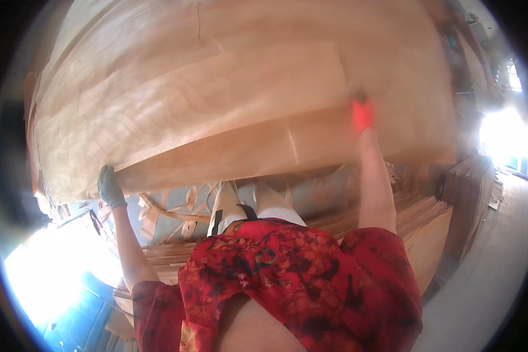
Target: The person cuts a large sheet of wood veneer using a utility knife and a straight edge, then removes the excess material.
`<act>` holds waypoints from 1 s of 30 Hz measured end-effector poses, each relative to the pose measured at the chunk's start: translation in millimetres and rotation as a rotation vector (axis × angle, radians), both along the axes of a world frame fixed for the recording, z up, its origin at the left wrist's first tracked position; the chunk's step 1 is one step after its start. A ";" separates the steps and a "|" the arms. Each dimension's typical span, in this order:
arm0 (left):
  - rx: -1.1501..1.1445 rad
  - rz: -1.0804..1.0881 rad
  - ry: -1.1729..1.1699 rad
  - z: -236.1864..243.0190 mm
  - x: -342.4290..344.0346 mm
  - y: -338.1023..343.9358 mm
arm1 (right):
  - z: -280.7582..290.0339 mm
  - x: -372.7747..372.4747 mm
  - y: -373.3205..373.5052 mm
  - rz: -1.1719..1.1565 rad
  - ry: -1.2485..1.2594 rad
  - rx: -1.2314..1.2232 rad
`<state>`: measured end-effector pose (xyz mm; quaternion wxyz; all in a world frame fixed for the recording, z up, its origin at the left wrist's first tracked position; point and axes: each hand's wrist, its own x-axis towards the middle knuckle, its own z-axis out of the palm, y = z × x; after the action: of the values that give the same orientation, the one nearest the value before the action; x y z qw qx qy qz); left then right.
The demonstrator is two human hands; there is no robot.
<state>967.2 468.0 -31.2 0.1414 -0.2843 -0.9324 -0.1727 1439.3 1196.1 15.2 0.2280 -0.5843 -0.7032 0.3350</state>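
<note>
A wide, thin wood veneer sheet [205, 88] spreads across the far part of the head view. Its near edge runs slantwise over another veneer sheet [246, 152] beneath it. My left hand [110, 186], in a grey-green glove, is closed on the sheet's edge at the near left, fingers pressed together. Further off to the right, my right hand [363, 113], in a bright red-orange glove with a dark fingertip area, reaches onto the veneer close to the upper sheet's right end. Motion smears its fingers, so their grip does not show.
Behind my red flowered top, stacked veneer [422, 223] lies on the right, with another upright stack [468, 199] beyond it. Torn veneer strips [185, 208] litter the floor by my legs. A grey walkway [493, 258] runs along the right; a blue object [82, 317] is at lower left.
</note>
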 end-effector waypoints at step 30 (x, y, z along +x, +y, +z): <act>-0.033 0.138 0.355 75.8 -12.9 37.4 | -8.1 -108.8 -64.7 0.702 -0.301 0.021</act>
<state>954.4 505.4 44.6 0.3107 -0.2479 -0.9127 -0.0944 1330.6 1131.4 7.2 -0.0003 -0.3481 -0.8896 0.2958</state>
